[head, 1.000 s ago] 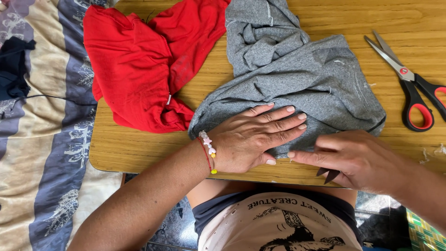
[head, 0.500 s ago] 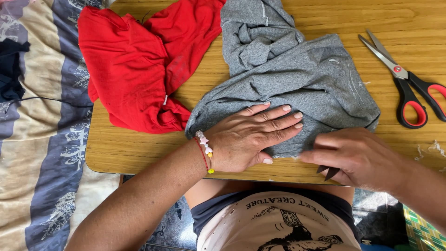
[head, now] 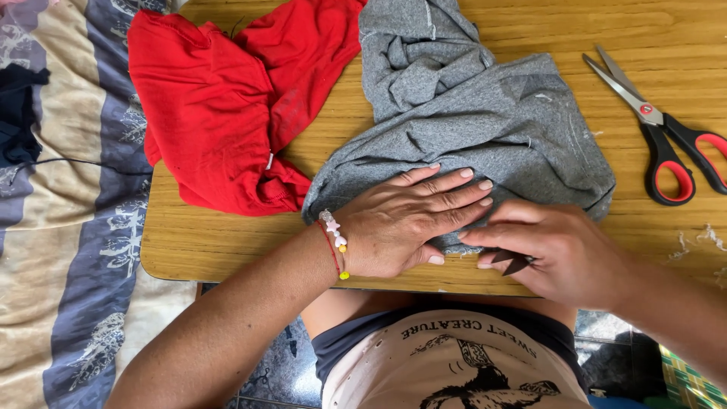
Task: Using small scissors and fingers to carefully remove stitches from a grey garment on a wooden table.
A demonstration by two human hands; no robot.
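Head view: grey garment (head: 485, 129) lengthwise away from the person, left hand (head: 405, 223) fingers flat on it.

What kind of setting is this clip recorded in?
Probably a home, used here for hand sewing or mending: a small wooden table stands beside a patterned bedspread, with a grey garment, a red garment and scissors on it.
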